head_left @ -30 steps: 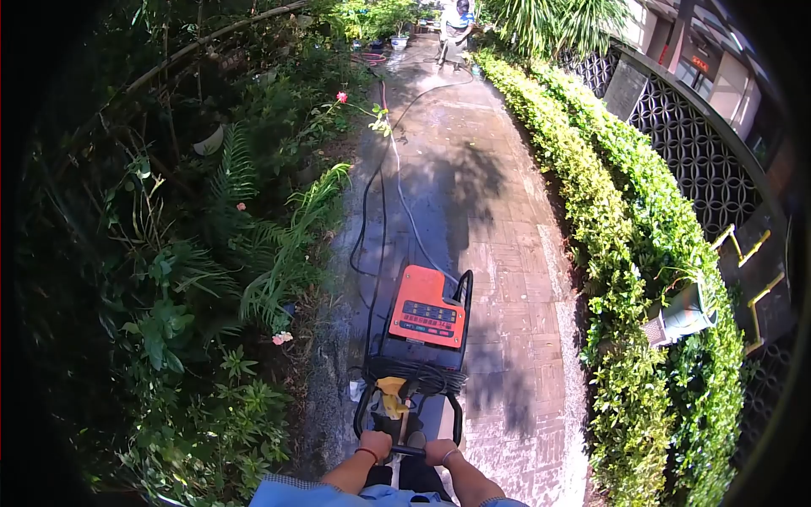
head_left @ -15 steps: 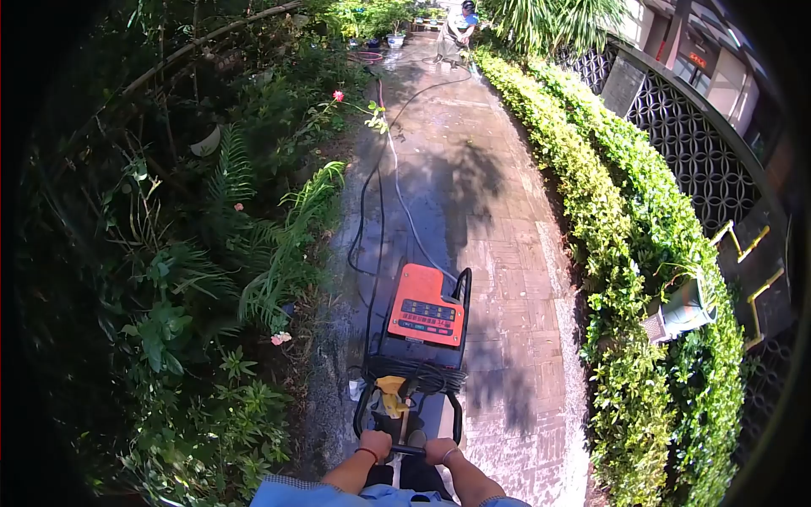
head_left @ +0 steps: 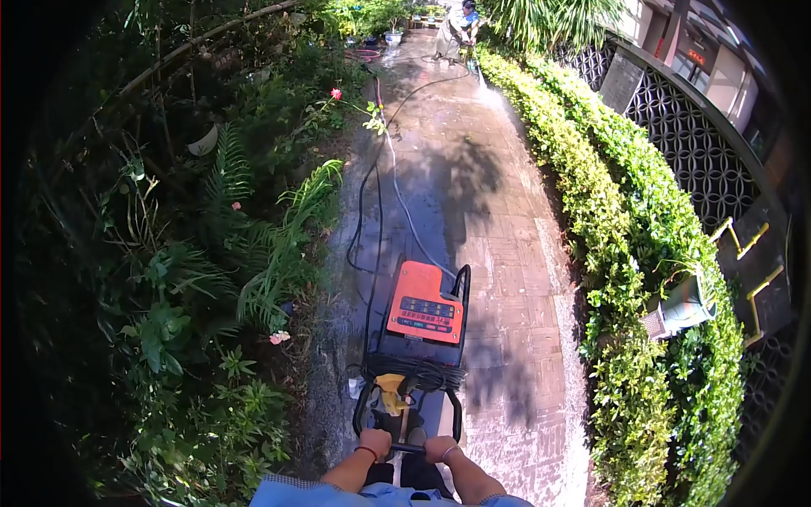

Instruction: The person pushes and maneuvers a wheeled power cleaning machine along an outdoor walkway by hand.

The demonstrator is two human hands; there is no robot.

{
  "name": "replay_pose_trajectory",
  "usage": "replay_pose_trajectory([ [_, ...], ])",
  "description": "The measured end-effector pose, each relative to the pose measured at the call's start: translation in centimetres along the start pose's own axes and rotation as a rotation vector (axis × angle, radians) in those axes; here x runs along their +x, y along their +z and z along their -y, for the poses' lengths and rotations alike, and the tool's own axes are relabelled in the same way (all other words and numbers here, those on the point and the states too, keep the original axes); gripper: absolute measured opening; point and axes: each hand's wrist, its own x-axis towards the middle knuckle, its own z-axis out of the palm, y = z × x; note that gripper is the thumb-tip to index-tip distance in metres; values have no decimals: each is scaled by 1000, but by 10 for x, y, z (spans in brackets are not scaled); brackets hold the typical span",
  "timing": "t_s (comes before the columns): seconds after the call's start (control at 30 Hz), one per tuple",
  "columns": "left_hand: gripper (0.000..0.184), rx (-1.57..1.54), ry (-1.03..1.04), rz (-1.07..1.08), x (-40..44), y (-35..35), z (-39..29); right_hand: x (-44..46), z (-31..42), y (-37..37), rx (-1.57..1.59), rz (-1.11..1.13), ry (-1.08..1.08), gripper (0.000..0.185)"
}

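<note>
Both of my hands are closed around the black handlebar (head_left: 408, 449) of a pressure washer with an orange top panel (head_left: 425, 302). My left hand (head_left: 374, 443) grips the left part of the bar, and my right hand (head_left: 440, 449) the right part. Just ahead of the bar, a coil of black cable or hose (head_left: 427, 375) lies across the machine's frame. A yellow item (head_left: 390, 394), its kind unclear, hangs below that coil. From the machine a thin grey hose (head_left: 404, 203) runs forward along the path, beside a dark one (head_left: 358, 232).
A brick path (head_left: 515, 279) leads ahead, wet in places. Far up it, another person (head_left: 457, 32) sprays water (head_left: 487, 95) near the hedge. Dense plants (head_left: 228, 253) line the left side; a trimmed hedge (head_left: 608, 220) borders the right. In the hedge sits a tilted pale bucket (head_left: 688, 311).
A white water spray now shows from the distant person, striking the path beside the hedge. My hands keep their hold on the handlebar, and the machine looks almost unmoved.
</note>
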Motion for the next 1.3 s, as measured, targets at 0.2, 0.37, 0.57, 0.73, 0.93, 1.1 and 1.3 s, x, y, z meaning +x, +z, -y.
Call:
replay_pose_trajectory([
  [0.2, 18, -19, -6, -9, 1, -1, 0, -6, 3, -10, 0, -4, -13, 27],
  [0.37, 19, -15, 10, -28, 0, -2, 0, -1, 0, -6, -10, -18, 0, 27],
  [0.57, 19, -21, 11, -36, 2, 1, 1, -3, 1, -10, -8, 1, -6, 26],
  [0.73, 19, -9, 18, -53, 7, 8, 3, -1, -1, -7, -22, 9, -1, 25],
  [0.93, 20, 2, 18, -50, 5, 3, 2, -1, 0, -8, -22, -3, 1, 26],
  [1.1, 20, 3, 14, -43, 4, 1, 1, -1, 0, -9, -19, 10, 7, 26],
  [1.3, 20, 15, 23, -51, 0, 0, 0, -2, 1, -7, -27, -3, 12, 25],
])
